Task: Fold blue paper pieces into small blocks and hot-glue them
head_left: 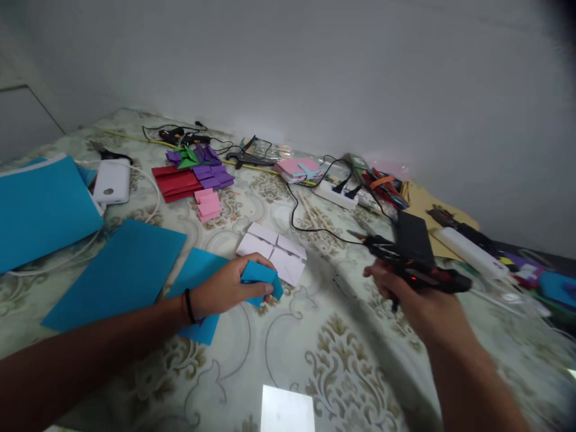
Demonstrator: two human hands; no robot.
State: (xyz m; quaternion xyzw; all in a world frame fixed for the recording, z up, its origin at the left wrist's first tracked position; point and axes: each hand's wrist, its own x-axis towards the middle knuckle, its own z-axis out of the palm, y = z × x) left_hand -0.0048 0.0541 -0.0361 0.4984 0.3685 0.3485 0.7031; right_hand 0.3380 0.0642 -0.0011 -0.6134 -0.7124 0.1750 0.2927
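My left hand (245, 282), with a dark band at its wrist, pinches a small folded piece of blue paper (260, 273) between thumb and fingers. Just beyond it lie white folded papers (275, 249) on the patterned tablecloth. Under my left wrist rests a blue sheet (193, 270), and a larger blue sheet (121, 273) lies to its left. My right hand (400, 288) is wrapped round the handle of a black glue gun (411, 270) with a small red light, raised above the cloth. The gun is slightly blurred.
Red folded paper (173, 184), purple folded paper (213, 176) and pink folded paper (207, 205) lie at the back left. A white power bank (112, 181) sits beside blue sheets. A power strip (337, 195) with black plugs and a loose black cord (294, 216) lies at the back.
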